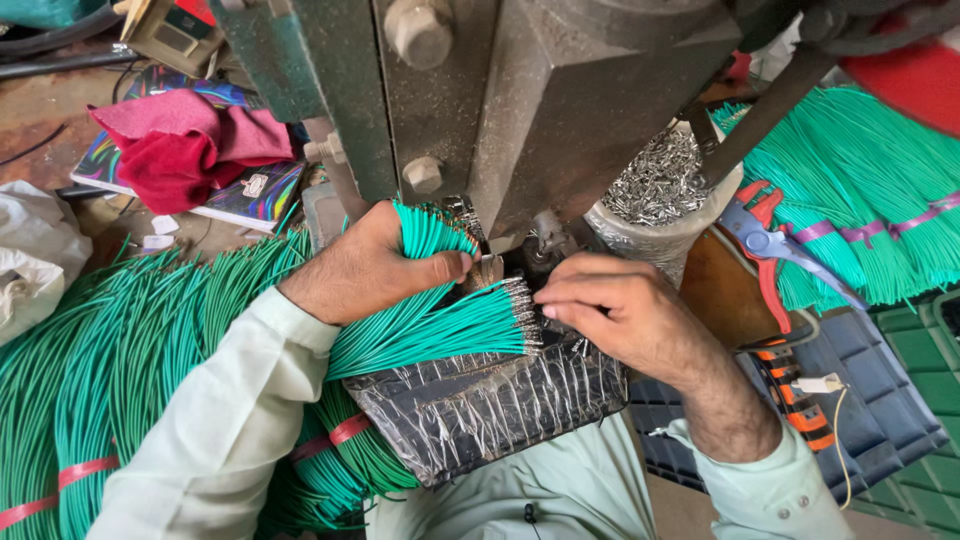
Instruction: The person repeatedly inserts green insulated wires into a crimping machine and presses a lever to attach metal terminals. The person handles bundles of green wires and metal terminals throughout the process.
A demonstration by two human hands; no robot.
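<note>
My left hand [365, 265] grips a thick bundle of green wires [440, 325] whose ends carry small metal terminals, fanned out toward a grey press machine [530, 90]. My right hand [610, 310] pinches at the terminal ends of the lower fan of wires, right under the machine's head. The wires rest over a black block wrapped in clear film [490, 400]. More of the same green wire trails back under my left sleeve in long loops [110, 360] tied with red bands.
A pot of loose metal terminals [660, 185] stands right of the machine. Red-handled cutters [770, 245] lie on a brown board. More banded green wire [860, 190] lies far right over plastic crates [900, 400]. A red cloth [185, 145] covers a colourful book at left.
</note>
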